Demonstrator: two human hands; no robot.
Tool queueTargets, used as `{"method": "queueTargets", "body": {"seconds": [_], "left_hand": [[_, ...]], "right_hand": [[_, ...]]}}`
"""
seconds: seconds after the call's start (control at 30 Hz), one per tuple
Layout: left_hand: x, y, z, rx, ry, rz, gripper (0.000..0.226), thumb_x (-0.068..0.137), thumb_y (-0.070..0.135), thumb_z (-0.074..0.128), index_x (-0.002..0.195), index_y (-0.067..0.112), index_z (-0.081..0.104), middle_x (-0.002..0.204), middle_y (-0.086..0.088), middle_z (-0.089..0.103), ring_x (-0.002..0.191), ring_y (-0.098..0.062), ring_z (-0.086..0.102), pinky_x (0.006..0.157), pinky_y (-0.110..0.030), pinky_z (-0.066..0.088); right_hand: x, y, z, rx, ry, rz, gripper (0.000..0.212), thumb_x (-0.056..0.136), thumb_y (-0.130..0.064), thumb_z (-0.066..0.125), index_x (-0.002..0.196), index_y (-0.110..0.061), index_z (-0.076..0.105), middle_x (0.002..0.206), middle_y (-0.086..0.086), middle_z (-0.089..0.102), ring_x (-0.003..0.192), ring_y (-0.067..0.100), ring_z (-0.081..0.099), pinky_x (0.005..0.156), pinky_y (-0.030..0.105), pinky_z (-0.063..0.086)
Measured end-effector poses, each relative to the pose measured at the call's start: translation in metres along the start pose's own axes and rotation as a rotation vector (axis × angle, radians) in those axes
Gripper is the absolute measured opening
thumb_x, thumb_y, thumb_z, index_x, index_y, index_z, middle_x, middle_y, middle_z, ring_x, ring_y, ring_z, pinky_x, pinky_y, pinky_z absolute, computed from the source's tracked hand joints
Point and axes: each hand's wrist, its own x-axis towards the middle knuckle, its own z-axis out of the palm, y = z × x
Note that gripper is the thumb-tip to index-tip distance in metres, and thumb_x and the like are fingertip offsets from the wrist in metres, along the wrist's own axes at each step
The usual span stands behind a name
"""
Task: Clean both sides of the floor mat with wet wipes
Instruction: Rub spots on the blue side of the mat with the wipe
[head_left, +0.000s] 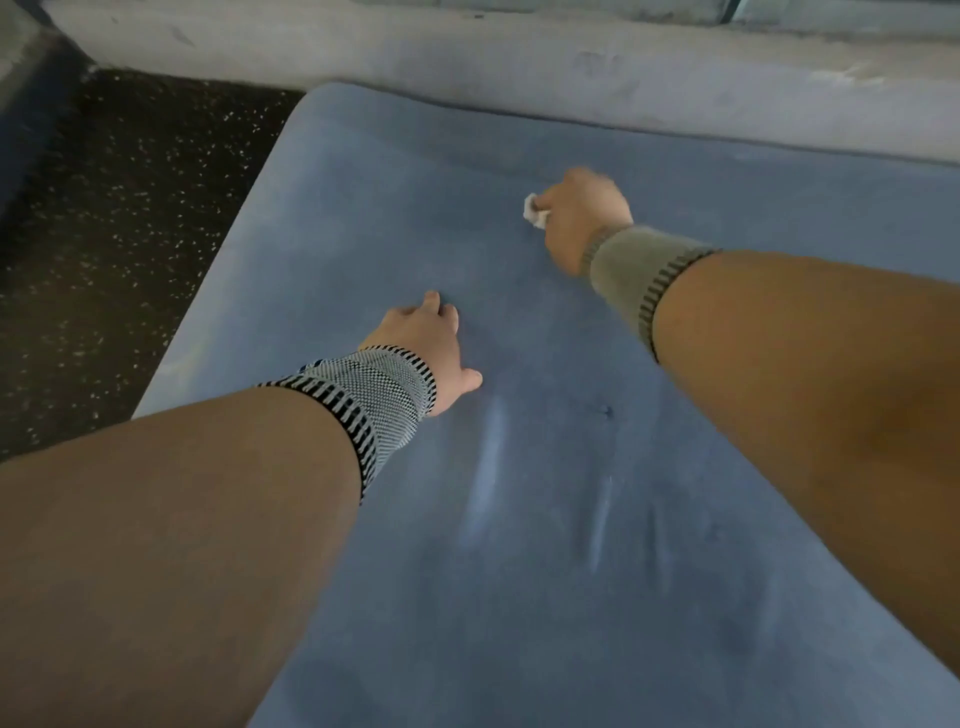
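A large blue floor mat lies flat and fills most of the view, with pale streaks near its middle. My right hand grips a small crumpled white wet wipe and holds it against the mat's far middle. My left hand rests on the mat nearer to me, thumb out to the right, fingers pointing away and hidden behind the hand. Both wrists wear knitted bands.
Dark speckled flooring runs along the mat's left edge. A grey scuffed ledge or mat edge borders the far side. A small dimple marks the mat between my arms.
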Motion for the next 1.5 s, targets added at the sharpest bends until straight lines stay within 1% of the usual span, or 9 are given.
{"method": "queueTargets", "body": {"seconds": [0.23,0.3,0.4,0.5,0.7,0.97,1.17,1.37,1.5], "left_hand": [[0.0,-0.009,-0.001,-0.033,-0.016,0.062,0.091,0.088,0.05,0.055,0.155,0.011,0.007,0.162,-0.009,-0.002,0.148,-0.025,0.012,0.118,-0.029,0.01],[-0.001,-0.011,-0.001,-0.04,-0.048,0.053,0.098,0.085,0.052,0.06,0.155,0.014,0.002,0.163,-0.006,-0.007,0.149,-0.023,0.007,0.117,-0.028,0.008],[-0.002,-0.014,-0.002,-0.043,-0.111,0.042,0.112,0.079,0.057,0.067,0.155,0.016,-0.004,0.162,-0.002,-0.013,0.149,-0.023,0.001,0.12,-0.033,0.01],[-0.003,-0.013,-0.001,-0.013,-0.101,0.046,0.12,0.075,0.058,0.072,0.154,0.013,-0.006,0.162,-0.005,-0.013,0.149,-0.025,0.001,0.12,-0.034,0.011],[-0.01,-0.011,0.007,-0.054,-0.053,-0.004,0.124,0.07,0.059,0.077,0.154,0.017,-0.003,0.161,0.0,-0.017,0.149,-0.022,0.0,0.116,-0.056,0.018],[-0.055,-0.009,0.038,-0.026,0.251,-0.039,0.076,0.084,0.062,0.057,0.142,0.018,0.036,0.156,-0.003,0.021,0.138,-0.028,0.03,0.111,-0.052,0.028],[-0.067,-0.034,0.051,0.008,-0.053,0.024,0.119,0.067,0.074,0.065,0.154,0.02,0.003,0.162,0.006,-0.004,0.146,-0.023,0.013,0.112,-0.058,0.021],[-0.066,-0.029,0.052,-0.006,-0.058,0.002,0.122,0.066,0.069,0.07,0.154,0.021,0.001,0.16,0.01,-0.007,0.146,-0.02,0.01,0.113,-0.059,0.021],[-0.066,-0.031,0.053,-0.048,-0.035,0.009,0.121,0.066,0.067,0.072,0.153,0.02,0.003,0.16,0.01,-0.007,0.146,-0.02,0.01,0.112,-0.059,0.024]], "right_hand": [[-0.101,-0.026,0.026,0.017,-0.174,-0.616,0.031,0.095,-0.016,0.049,0.119,-0.029,0.065,0.112,0.006,0.056,0.104,0.028,0.053,0.086,0.034,0.043],[-0.097,-0.014,0.02,0.04,-0.102,-0.544,0.029,0.096,-0.018,0.049,0.116,-0.027,0.067,0.11,0.01,0.058,0.102,0.031,0.055,0.084,0.034,0.042],[-0.065,0.021,0.011,0.06,0.145,-0.065,0.03,0.096,-0.014,0.045,0.118,-0.021,0.065,0.111,0.017,0.054,0.1,0.036,0.055,0.079,0.033,0.043],[-0.07,0.027,0.017,0.087,0.154,0.183,0.029,0.097,-0.014,0.042,0.12,-0.009,0.06,0.116,0.02,0.05,0.107,0.038,0.051,0.083,0.037,0.044],[-0.148,-0.039,0.051,0.206,0.011,-0.365,0.014,0.094,-0.021,0.052,0.097,-0.013,0.062,0.085,0.009,0.049,0.077,0.027,0.049,0.061,0.029,0.027],[-0.115,0.001,0.04,0.145,0.219,0.104,0.018,0.094,-0.012,0.046,0.103,-0.008,0.061,0.101,0.018,0.053,0.088,0.034,0.052,0.069,0.03,0.033],[-0.153,-0.04,0.055,0.249,-0.026,-0.404,0.015,0.093,-0.023,0.055,0.088,-0.012,0.064,0.085,0.008,0.053,0.078,0.023,0.05,0.066,0.026,0.032],[-0.051,0.006,0.026,0.062,0.153,0.155,0.033,0.094,-0.006,0.043,0.121,-0.018,0.056,0.119,0.017,0.05,0.096,0.031,0.053,0.067,0.024,0.038],[-0.08,-0.026,0.042,0.13,0.156,0.024,0.025,0.095,-0.018,0.046,0.114,-0.008,0.059,0.107,0.014,0.052,0.1,0.032,0.053,0.072,0.027,0.034]]}}
